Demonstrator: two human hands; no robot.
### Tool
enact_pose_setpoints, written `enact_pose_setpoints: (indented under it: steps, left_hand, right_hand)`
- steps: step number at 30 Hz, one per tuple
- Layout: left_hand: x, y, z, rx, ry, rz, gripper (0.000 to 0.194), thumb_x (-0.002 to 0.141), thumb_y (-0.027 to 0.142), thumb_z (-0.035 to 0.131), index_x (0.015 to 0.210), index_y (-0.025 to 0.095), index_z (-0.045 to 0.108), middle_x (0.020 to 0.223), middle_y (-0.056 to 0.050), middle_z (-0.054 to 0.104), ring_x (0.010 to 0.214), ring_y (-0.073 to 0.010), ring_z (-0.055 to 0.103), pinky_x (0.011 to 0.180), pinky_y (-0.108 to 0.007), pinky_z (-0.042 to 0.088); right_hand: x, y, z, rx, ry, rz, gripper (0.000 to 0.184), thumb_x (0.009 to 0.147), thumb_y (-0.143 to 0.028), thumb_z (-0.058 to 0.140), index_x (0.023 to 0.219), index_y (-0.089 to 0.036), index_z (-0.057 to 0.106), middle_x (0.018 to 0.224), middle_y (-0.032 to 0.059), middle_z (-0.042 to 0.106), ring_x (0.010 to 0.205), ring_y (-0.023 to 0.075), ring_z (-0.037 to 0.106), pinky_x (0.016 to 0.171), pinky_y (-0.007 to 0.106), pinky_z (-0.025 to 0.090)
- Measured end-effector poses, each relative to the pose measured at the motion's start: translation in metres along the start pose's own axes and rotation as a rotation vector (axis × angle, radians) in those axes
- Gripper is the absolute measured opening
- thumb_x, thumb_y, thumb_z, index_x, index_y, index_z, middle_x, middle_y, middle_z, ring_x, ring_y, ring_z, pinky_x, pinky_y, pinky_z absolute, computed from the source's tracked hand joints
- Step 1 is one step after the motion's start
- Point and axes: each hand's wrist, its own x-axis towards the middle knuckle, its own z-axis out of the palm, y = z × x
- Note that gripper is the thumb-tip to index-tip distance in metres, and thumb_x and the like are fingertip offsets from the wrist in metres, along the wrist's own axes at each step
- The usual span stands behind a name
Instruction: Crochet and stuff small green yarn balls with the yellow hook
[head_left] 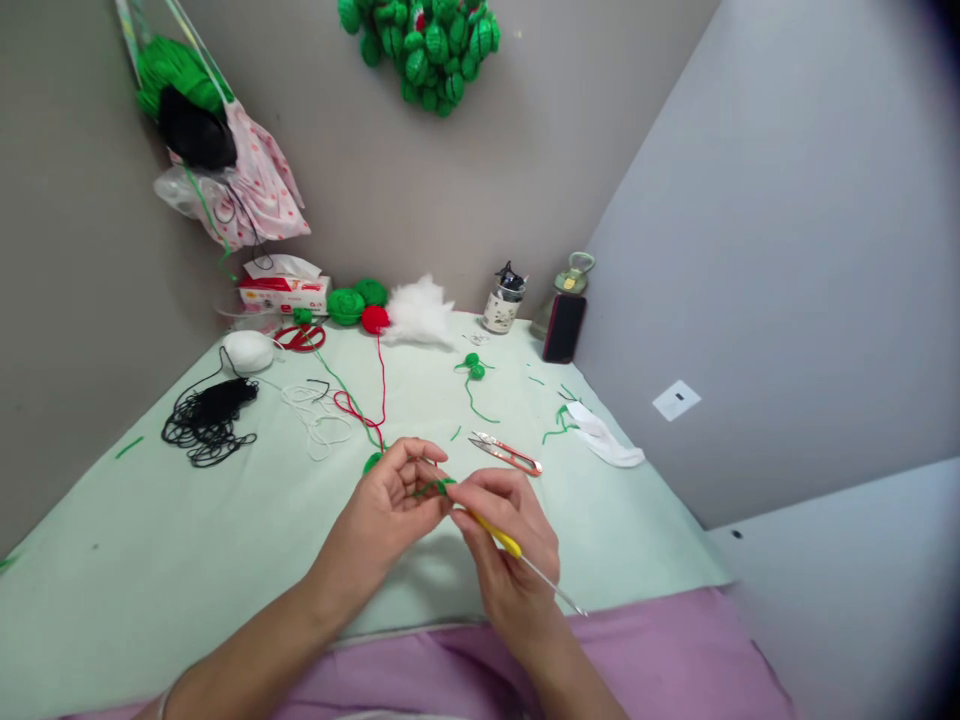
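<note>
Between the fingertips of my left hand [397,500] is a small piece of green crochet work [444,486]. My right hand [514,540] is closed around a crochet hook [501,535] with a yellow grip, its bare metal end pointing down to the right. The hook's working tip is hidden at the green piece, where both hands meet. A green yarn strand and a red yarn strand [384,385] run from behind my left hand back across the table. Part of a green ball [370,463] shows behind the left fingers. Orange-handled thread snips [510,455] lie just beyond my right hand.
Black yarn [210,420], a white yarn ball [249,351] and red scissors [300,338] lie left. Green yarn balls [346,306], a red ball [375,319] and white stuffing [420,312] sit behind. A phone [565,328] leans back right. Crocheted green pieces [435,50] hang above.
</note>
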Motion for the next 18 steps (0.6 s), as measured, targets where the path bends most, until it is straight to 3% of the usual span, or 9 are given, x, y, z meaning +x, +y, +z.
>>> enact_pose_setpoints:
  steps: [5, 8, 11, 14, 16, 18]
  left_hand:
    - [0.0, -0.002, -0.003, 0.011, -0.06, -0.029, 0.042, 0.072, 0.028, 0.086, 0.106, 0.025, 0.062, 0.089, -0.001, 0.069, 0.089, -0.0195, 0.065, 0.081, -0.031, 0.051]
    - [0.002, -0.002, -0.005, 0.015, -0.119, -0.055, 0.04, 0.075, 0.027, 0.084, 0.108, 0.026, 0.06, 0.09, 0.0, 0.07, 0.084, -0.0178, 0.066, 0.081, -0.032, 0.051]
    - [0.003, -0.001, -0.007, 0.003, -0.207, -0.084, 0.047, 0.082, 0.025, 0.078, 0.124, 0.028, 0.057, 0.096, -0.001, 0.069, 0.078, -0.0146, 0.065, 0.081, -0.033, 0.052]
    - [0.003, 0.001, -0.011, 0.004, -0.274, -0.084, 0.069, 0.084, 0.028, 0.077, 0.145, 0.035, 0.044, 0.12, -0.007, 0.065, 0.08, -0.0147, 0.063, 0.076, -0.033, 0.054]
    - [0.003, 0.005, -0.017, 0.08, -0.275, -0.066, 0.08, 0.083, 0.031, 0.079, 0.151, 0.039, 0.037, 0.133, -0.01, 0.059, 0.082, -0.0156, 0.062, 0.069, -0.031, 0.055]
    - [0.004, 0.015, -0.029, 0.257, -0.254, -0.055, 0.077, 0.082, 0.033, 0.078, 0.15, 0.037, 0.042, 0.129, -0.009, 0.06, 0.077, -0.0149, 0.059, 0.062, -0.029, 0.053]
  right_hand:
    - [0.005, -0.003, -0.002, -0.007, -0.06, 0.113, 0.036, 0.095, -0.013, 0.065, 0.12, -0.037, 0.074, 0.094, 0.0046, 0.065, 0.084, 0.0193, 0.066, 0.068, 0.033, 0.059]
    - [0.006, -0.001, -0.006, -0.036, -0.081, 0.071, 0.038, 0.095, -0.011, 0.064, 0.122, -0.037, 0.074, 0.093, 0.0039, 0.065, 0.081, 0.0183, 0.066, 0.067, 0.032, 0.058]
    - [0.003, 0.004, -0.009, -0.177, -0.027, -0.068, 0.05, 0.094, -0.004, 0.061, 0.13, -0.037, 0.07, 0.096, 0.0052, 0.066, 0.081, 0.018, 0.067, 0.07, 0.033, 0.059]
    - [0.0, 0.006, -0.013, -0.219, 0.048, -0.112, 0.055, 0.091, 0.001, 0.062, 0.13, -0.036, 0.07, 0.1, 0.0062, 0.068, 0.085, 0.0184, 0.069, 0.074, 0.033, 0.059]
    - [0.001, 0.007, -0.018, -0.167, 0.12, -0.054, 0.048, 0.09, 0.0, 0.065, 0.121, -0.035, 0.074, 0.098, 0.0057, 0.071, 0.087, 0.0191, 0.07, 0.076, 0.034, 0.058]
    - [0.005, 0.008, -0.026, -0.059, 0.203, 0.095, 0.034, 0.089, -0.006, 0.069, 0.107, -0.033, 0.079, 0.094, 0.0044, 0.073, 0.085, 0.019, 0.069, 0.073, 0.034, 0.057]
